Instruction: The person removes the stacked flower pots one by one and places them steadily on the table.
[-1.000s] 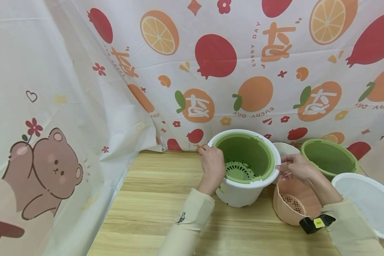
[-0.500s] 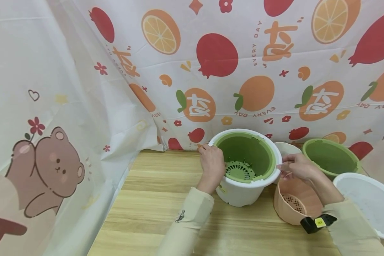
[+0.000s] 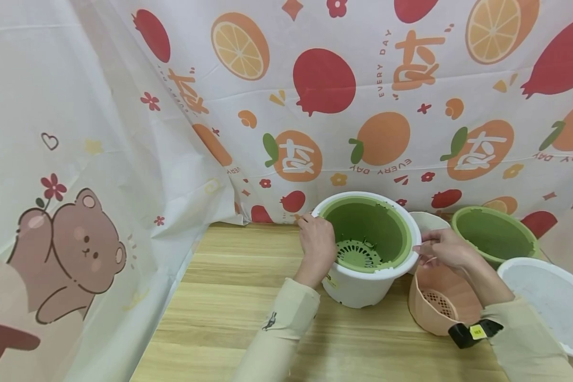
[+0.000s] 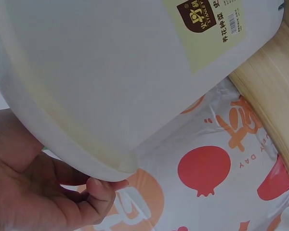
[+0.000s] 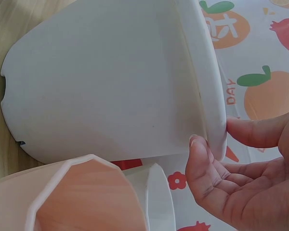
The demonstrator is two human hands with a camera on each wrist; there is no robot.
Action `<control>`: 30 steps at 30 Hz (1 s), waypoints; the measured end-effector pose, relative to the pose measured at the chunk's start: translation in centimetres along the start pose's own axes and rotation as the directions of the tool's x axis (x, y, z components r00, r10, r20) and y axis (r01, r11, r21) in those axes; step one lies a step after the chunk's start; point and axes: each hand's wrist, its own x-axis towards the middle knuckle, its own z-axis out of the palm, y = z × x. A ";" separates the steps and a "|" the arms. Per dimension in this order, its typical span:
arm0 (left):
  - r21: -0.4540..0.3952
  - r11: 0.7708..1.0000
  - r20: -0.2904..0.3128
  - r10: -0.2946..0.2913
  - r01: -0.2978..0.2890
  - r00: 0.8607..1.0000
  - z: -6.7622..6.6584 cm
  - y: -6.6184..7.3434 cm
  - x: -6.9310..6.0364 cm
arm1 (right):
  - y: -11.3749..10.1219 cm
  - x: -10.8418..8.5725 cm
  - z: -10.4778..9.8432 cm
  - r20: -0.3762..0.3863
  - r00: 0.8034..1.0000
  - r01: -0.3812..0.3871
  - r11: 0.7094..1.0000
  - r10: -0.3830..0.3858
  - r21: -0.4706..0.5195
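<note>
A white plastic flower pot (image 3: pixel 358 291) stands on the wooden table, with a green pot (image 3: pixel 363 223) nested inside it. Slots show in the green pot's bottom. My left hand (image 3: pixel 317 245) holds the white rim on its left side; in the left wrist view the fingers (image 4: pixel 98 192) curl beneath the rim, near a printed label (image 4: pixel 209 29). On the opposite side my right hand (image 3: pixel 445 248) pinches the rim. The right wrist view has that thumb (image 5: pixel 260 132) against the rim's outer edge and the fingertips under its lip.
Right of the held pots stand a peach pot (image 3: pixel 453 297) with a perforated bottom, a partly hidden off-white pot (image 3: pixel 427 220), another green pot (image 3: pixel 494 236) and a wide white container (image 3: pixel 549 297). A fruit-printed curtain (image 3: pixel 248 111) hangs behind the table (image 3: pixel 219 318).
</note>
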 end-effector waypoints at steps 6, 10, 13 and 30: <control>-0.006 1.000 -0.021 0.030 -0.030 0.999 -0.1 -0.2 -0.1 | -0.1 -0.1 0.0 0.002 1.000 0.000 1.000 0.000 -0.004; -0.006 0.998 -0.029 0.061 -0.062 0.998 -0.4 -0.5 -0.1 | -0.1 -0.1 -0.1 0.004 1.000 -0.002 1.000 0.002 0.002; -0.028 0.997 -0.024 0.071 -0.071 0.997 -0.6 -0.6 -0.1 | -0.1 -0.1 -0.1 0.004 1.000 -0.006 1.000 0.006 0.010; -0.164 0.985 0.006 0.051 -0.049 0.999 -0.8 -1.2 0.5 | -0.1 0.0 -0.1 0.013 1.000 -0.013 0.999 0.013 0.044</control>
